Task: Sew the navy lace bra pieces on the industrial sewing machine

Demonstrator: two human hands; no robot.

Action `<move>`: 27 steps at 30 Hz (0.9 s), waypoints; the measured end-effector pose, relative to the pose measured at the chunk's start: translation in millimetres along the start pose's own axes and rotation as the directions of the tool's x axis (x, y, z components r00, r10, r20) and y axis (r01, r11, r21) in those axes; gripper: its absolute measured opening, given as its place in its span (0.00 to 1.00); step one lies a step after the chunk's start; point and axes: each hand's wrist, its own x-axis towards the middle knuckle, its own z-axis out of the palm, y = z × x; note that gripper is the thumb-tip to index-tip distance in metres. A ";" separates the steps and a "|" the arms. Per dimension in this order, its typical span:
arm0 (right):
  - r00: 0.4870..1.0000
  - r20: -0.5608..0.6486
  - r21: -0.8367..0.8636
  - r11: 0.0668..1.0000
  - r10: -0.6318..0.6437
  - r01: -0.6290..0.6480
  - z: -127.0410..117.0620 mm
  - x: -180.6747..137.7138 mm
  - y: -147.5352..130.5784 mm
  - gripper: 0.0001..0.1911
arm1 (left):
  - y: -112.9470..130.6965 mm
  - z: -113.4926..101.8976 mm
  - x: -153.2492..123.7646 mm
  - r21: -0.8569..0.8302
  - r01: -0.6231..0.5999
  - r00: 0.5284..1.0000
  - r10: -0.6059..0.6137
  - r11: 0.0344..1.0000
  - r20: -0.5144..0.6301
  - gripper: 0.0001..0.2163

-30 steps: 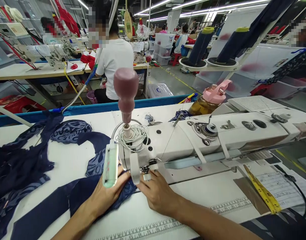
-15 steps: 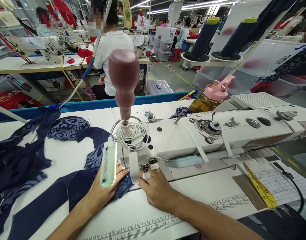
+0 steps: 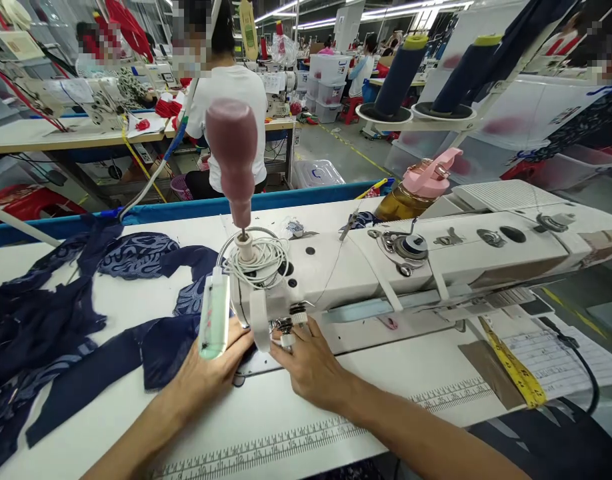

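My left hand (image 3: pixel 209 373) lies flat with fingers stretched toward the needle of a white sewing machine (image 3: pixel 386 267), pressing the edge of a navy blue fabric piece (image 3: pixel 111 367). My right hand (image 3: pixel 309 363) rests flat on the white table just under the presser foot, fingers out toward the same spot. A pale green lamp (image 3: pixel 213 320) on the machine head hides part of the left fingers. The fabric trails away to the left across the table.
More navy and lace pieces (image 3: pixel 136 257) lie heaped at the left. A pink-capped bottle (image 3: pixel 419 190) stands behind the machine. Yellow tape measure (image 3: pixel 511 363) and papers lie at the right. A person in a white shirt (image 3: pixel 231 113) sits at the bench ahead.
The navy fabric has been fed leftward away from the needle, leaving bare table under both hands. Both hands stay by the presser foot.
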 end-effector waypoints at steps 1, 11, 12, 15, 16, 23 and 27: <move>1.000 0.006 -0.001 1.000 -0.016 0.016 -0.4 0.3 -0.3 0.28 | 5.5 1.7 -3.0 0.024 -0.019 1.000 0.019 1.000 0.008 0.22; 1.000 -0.013 -0.049 0.998 -0.027 0.027 4.6 3.1 -0.3 0.27 | 6.8 15.9 -20.6 0.109 -0.038 0.999 0.035 0.993 0.027 0.23; 1.000 -0.018 -0.052 0.998 -0.021 0.020 5.0 3.3 0.0 0.27 | 5.0 16.3 -20.3 0.095 -0.027 0.999 0.024 0.995 0.036 0.24; 1.000 -0.026 -0.069 0.998 0.003 -0.005 5.1 5.2 0.6 0.25 | 0.9 18.1 -19.6 0.045 0.027 0.997 -0.030 0.999 0.075 0.24; 1.000 -0.027 -0.075 0.997 0.013 -0.015 4.9 5.9 0.7 0.25 | 0.1 18.6 -19.4 0.029 0.046 0.995 -0.049 0.999 0.088 0.24; 0.996 -0.089 -0.026 0.999 0.017 -0.019 2.4 1.8 4.9 0.22 | 2.3 17.8 -21.3 -0.006 0.102 0.988 -0.101 0.995 0.118 0.23; 0.988 -0.144 0.021 0.998 0.053 -0.051 2.5 -1.9 7.4 0.18 | 4.0 18.6 -24.5 -0.011 0.152 0.980 -0.150 0.988 0.129 0.21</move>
